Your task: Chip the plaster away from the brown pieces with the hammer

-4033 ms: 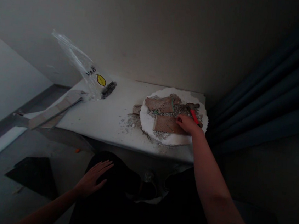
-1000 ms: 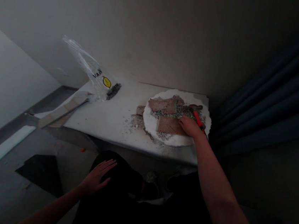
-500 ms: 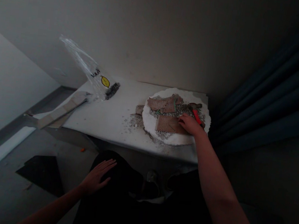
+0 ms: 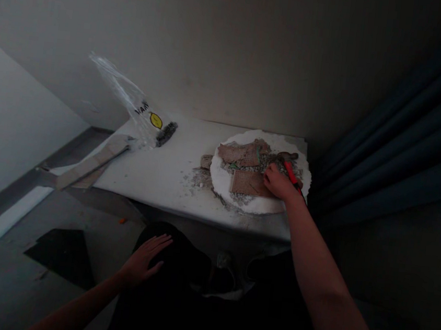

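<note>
My right hand (image 4: 276,182) is over a brown textured slab (image 4: 244,182), with its fingers curled together. What the fingertips pinch, if anything, is too small and dark to make out. The slab lies on a round white board (image 4: 222,171) with a ragged edge, among grey grit (image 4: 266,162). Behind it on the same board is a second, broken brown piece (image 4: 241,153) with bits of green. Just right of my hand lies a red-handled hammer (image 4: 290,170). My left hand (image 4: 145,258) rests flat on my knee, fingers stretched out, holding nothing.
The board stands on a white-topped table (image 4: 152,179) against the wall. A clear plastic bag (image 4: 142,117) with dark contents and a folded cardboard piece (image 4: 95,159) are at the left. Grey crumbs (image 4: 201,179) lie beside the board. A dark curtain (image 4: 396,146) hangs at right.
My right hand's fingers have drawn in and lifted slightly above the slab. The left hand, slabs and hammer look unchanged.
</note>
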Demonstrator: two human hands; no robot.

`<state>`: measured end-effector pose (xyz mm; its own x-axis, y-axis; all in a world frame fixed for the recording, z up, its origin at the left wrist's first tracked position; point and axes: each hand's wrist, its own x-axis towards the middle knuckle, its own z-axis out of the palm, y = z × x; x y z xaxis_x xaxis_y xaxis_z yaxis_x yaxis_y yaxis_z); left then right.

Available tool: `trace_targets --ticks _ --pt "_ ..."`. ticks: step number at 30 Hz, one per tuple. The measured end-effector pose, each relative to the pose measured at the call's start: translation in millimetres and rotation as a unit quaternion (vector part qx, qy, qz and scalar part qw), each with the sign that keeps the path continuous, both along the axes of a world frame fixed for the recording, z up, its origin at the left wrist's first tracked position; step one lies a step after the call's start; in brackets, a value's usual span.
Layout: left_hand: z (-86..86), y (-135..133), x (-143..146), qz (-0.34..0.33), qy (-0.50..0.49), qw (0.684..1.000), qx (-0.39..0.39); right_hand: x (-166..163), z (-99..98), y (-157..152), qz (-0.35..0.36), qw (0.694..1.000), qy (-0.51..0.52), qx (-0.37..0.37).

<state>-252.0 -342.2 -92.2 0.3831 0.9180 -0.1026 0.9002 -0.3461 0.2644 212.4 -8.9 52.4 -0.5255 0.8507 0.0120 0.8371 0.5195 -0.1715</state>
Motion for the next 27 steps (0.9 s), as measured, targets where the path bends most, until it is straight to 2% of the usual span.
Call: trace_targets --ticks 8,19,27 --pt "-0.5 1.3 -0.3 -0.012 0.006 1.000 0.006 6.2 0.7 2.3 0.022 0.999 0.023 -0.014" --pt "-1.7 0.9 -1.9 -0.008 0.004 1.000 0.005 -2.2 -2.4 -2.6 -0.028 1.000 0.008 0.009" --pt "-1.0 1.3 -1.7 -0.016 0.011 1.000 0.014 6.3 -1.5 2.1 -0.002 0.998 0.056 0.009"
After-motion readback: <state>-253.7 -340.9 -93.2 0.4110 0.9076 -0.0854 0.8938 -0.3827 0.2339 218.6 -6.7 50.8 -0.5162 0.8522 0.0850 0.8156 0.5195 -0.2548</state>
